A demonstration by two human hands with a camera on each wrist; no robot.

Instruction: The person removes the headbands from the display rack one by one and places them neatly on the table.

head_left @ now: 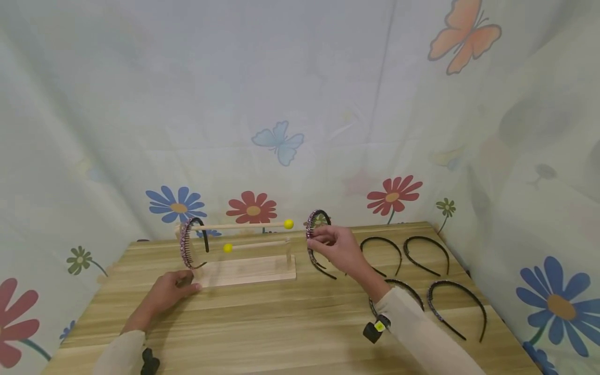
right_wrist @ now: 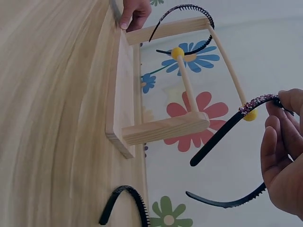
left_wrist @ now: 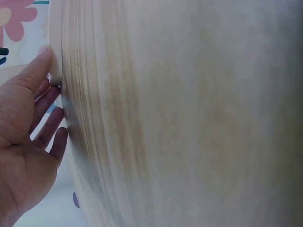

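A wooden stand [head_left: 246, 272] has two horizontal dowels, each tipped with a yellow ball [head_left: 288, 224]. One black headband with pinkish beads [head_left: 186, 245] hangs on the upper dowel at its left end. At the left end of the base, my left hand [head_left: 166, 292] grips the corner between thumb and fingers, seen closer in the left wrist view. My right hand [head_left: 344, 252] pinches a second beaded black headband [head_left: 310, 229] by its beaded top. In the right wrist view this headband [right_wrist: 215, 137] is close to the upper dowel's ball; whether they touch, I cannot tell.
Several black headbands lie on the right of the wooden table [head_left: 262, 328], among them one at the back [head_left: 426, 238] and one in front [head_left: 457, 282]. My right forearm partly covers another. A flower-print cloth [head_left: 328, 172] hangs behind the table.
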